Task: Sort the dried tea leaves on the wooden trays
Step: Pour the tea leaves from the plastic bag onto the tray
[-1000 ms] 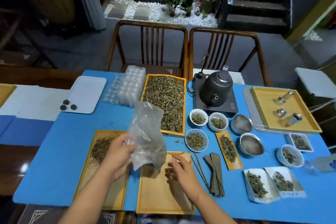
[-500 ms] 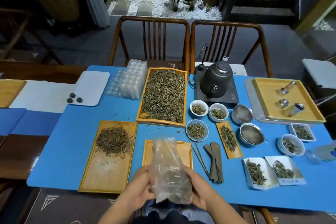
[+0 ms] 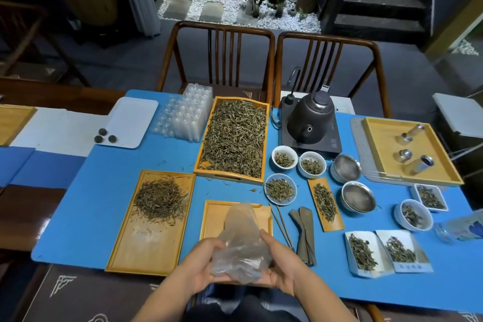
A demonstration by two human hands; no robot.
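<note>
A crumpled clear plastic bag (image 3: 241, 246) is held between both my hands at the table's near edge. My left hand (image 3: 202, 265) grips its left side and my right hand (image 3: 281, 266) grips its right side. Behind the bag lies a small bare wooden tray (image 3: 214, 219). To the left, a longer wooden tray (image 3: 146, 248) carries a pile of dried tea leaves (image 3: 160, 200) at its far end. A deep wooden tray (image 3: 227, 178) farther back is full of loose tea leaves (image 3: 235, 138).
Right of the trays stand white bowls of tea (image 3: 280, 188), two mesh strainers (image 3: 358, 197), a dark kettle (image 3: 311, 121) on its base, folded cloths (image 3: 304, 232) with thin sticks, and paper boxes of leaves (image 3: 362, 253). Clear plastic blister packs (image 3: 185, 117) sit back left. Two chairs (image 3: 222, 57) face me.
The bag came down from above the left tray to the near edge, and both hands now hold it together. The left tray's leaf pile is uncovered.
</note>
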